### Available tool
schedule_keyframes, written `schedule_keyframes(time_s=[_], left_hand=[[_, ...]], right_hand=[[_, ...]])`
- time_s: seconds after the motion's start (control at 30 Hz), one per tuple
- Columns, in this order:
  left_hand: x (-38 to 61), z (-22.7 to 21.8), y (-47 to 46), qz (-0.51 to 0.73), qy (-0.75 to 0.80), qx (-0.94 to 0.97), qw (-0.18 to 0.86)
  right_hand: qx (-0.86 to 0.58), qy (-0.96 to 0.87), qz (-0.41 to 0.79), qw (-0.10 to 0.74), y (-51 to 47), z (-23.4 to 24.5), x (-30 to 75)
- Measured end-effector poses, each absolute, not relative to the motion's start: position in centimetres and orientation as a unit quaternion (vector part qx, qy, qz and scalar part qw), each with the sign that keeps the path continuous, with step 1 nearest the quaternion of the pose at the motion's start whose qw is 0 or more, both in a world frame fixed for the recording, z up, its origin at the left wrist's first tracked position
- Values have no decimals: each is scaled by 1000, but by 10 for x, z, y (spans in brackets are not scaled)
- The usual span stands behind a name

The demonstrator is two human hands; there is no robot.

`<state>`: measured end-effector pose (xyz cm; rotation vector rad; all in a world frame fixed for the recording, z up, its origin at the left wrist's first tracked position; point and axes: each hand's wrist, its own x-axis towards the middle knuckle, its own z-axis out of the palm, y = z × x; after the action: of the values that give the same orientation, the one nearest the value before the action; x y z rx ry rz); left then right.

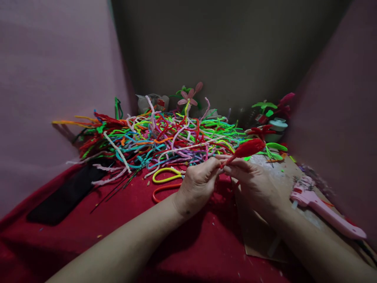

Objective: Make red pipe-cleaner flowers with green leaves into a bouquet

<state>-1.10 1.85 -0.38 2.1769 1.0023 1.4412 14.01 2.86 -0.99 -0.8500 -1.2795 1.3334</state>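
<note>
A red pipe-cleaner bud (250, 147), oval and fuzzy with a thin stem, tilts up to the right above my fingers. My left hand (202, 179) is closed, thumb and forefinger pinching the stem at its lower end. Close against it, my right hand (250, 179) also pinches the stem just below the bud. A short red end hangs beneath the right fingers. Part of the stem is hidden by the fingertips. Scissors with one yellow and one red handle loop (167, 175) lie beside my left hand, their blades mostly out of sight behind it.
A big tangled heap of coloured pipe cleaners (173, 137) spreads behind the hands. At the right lies a pink glue gun (326, 214) on cardboard (259, 236). A dark flat object (64, 196) rests at left on the red cloth (118, 236). Pink pipe-cleaner flowers (187, 96) stand behind.
</note>
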Motion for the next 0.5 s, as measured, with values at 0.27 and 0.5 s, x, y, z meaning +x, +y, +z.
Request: schedule_keyframes(time_s=[0.27,0.5], left_hand=[[-15,0,18,477,353,755,278],[-14,5,14,446,344,708,425]], right_hand=[[-301,-559,617,465,33,-6,143],[-236,-512,711,419,29,-4,143]])
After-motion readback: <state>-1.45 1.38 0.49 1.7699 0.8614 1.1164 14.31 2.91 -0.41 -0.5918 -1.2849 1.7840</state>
